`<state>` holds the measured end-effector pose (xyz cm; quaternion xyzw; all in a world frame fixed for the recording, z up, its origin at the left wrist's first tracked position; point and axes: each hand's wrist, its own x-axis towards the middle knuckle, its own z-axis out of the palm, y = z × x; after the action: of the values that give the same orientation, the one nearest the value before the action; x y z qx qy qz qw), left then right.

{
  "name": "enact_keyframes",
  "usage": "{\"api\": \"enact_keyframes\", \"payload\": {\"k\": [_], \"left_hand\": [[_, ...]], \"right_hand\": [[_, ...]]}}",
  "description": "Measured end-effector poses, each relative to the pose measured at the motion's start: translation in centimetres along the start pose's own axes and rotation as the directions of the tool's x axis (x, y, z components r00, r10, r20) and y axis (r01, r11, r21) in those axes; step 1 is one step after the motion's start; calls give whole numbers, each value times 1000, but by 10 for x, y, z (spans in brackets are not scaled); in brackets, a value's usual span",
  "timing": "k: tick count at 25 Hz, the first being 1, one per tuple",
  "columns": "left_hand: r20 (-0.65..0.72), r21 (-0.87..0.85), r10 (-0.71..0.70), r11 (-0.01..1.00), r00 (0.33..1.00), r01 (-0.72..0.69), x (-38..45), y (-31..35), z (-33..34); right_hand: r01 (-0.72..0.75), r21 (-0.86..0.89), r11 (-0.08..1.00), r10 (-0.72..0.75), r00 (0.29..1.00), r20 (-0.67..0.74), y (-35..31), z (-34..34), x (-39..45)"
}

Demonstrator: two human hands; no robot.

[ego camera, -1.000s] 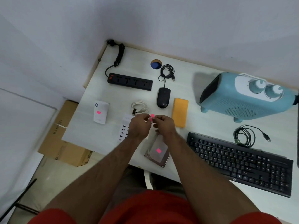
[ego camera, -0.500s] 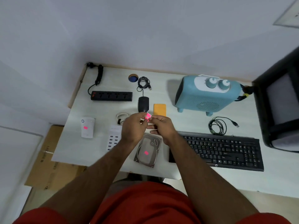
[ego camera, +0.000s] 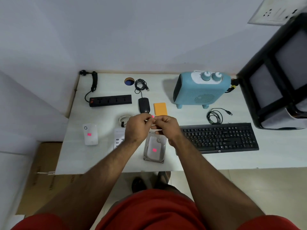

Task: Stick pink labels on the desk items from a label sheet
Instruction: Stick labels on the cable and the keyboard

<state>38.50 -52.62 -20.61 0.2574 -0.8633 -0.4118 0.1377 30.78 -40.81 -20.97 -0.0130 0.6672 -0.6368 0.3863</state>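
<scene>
Both hands meet above the middle of the surface (ego camera: 79, 156), fingers curled in a narrow grip on the label sheet (ego camera: 153, 126), which shows as a pale strip between them. At the fingertips of the left hand (ego camera: 137, 128) a small pink label (ego camera: 152, 116) sticks out; the right hand (ego camera: 167, 127) is just beside it and seems to hold the sheet steady, though which hand pinches the label itself I cannot tell for sure. I judge that the step in hand is peeling one label off the sheet. Right below the hands lies the hard drive (ego camera: 155, 149), which already carries a pink label, and to the left the white adapter (ego camera: 90, 133) carries one too. The white hub (ego camera: 118, 136), partly hidden under the left wrist, shows no label, and neither do the mouse (ego camera: 144, 105), the orange box (ego camera: 160, 109), the power strip (ego camera: 110, 100), the keyboard (ego camera: 219, 137), the blue heater (ego camera: 201, 89) and the black cable (ego camera: 215, 116). So the task looks to be in its early part. The next move calls for freeing the label fully without folding its sticky side, then carrying it to one unlabelled item nearby, perhaps the mouse or the orange box, and pressing it flat on the top face.
</scene>
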Motion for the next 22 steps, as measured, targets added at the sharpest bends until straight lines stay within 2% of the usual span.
{"api": "enact_keyframes", "payload": {"k": [4,8,12,15,19,22], "left_hand": [[95,-59,-22,998,995,27,-7,-4,-11],[110,-147,-63,986,992,79,-15,-6,-14],[146,-58,-11,998,989,20,-22,-4,-13],[158,-64,-7,998,987,17,-23,-2,-8],[166,-146,-56,986,985,80,-22,2,-1],[140,-178,-76,979,987,100,-22,6,11]], "right_hand": [[45,-20,999,-45,999,-19,7,8,-17],[65,-61,996,-68,996,-50,13,12,-30],[77,-90,993,-84,993,-79,18,12,-37],[73,-35,997,-76,991,-109,19,11,-39],[-2,84,996,12,993,-115,16,4,-37],[-18,105,994,30,993,-114,14,-7,-31]]}}
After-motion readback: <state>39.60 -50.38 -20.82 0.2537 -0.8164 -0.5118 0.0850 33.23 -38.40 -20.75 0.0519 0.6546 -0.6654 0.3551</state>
